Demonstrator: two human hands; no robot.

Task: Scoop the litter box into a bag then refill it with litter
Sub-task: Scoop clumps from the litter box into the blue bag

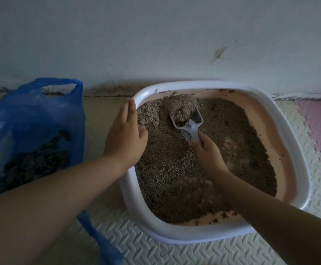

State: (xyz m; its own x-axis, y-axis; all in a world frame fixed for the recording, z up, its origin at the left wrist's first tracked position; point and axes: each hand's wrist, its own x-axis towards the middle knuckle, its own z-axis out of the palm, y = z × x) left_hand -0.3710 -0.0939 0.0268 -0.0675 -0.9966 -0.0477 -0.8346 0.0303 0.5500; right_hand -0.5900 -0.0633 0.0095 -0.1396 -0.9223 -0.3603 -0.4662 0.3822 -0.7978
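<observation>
A pink litter box with a white rim (291, 142) sits on the floor by the wall, filled with brown-grey litter (175, 173). My right hand (207, 152) grips the handle of a white scoop (189, 121), whose front is dug into a litter mound at the box's far left corner. My left hand (126, 131) lies flat on the left rim with straight fingers, thumb down in the litter. A blue plastic bag (29, 127) stands open to the left of the box, with dark scooped clumps inside.
A pale wall (156, 44) runs right behind the box and bag. The box rests on a cream patterned foam mat (175, 253), with a pink mat section (320, 134) at the right. Bare floor (96, 119) lies between bag and box.
</observation>
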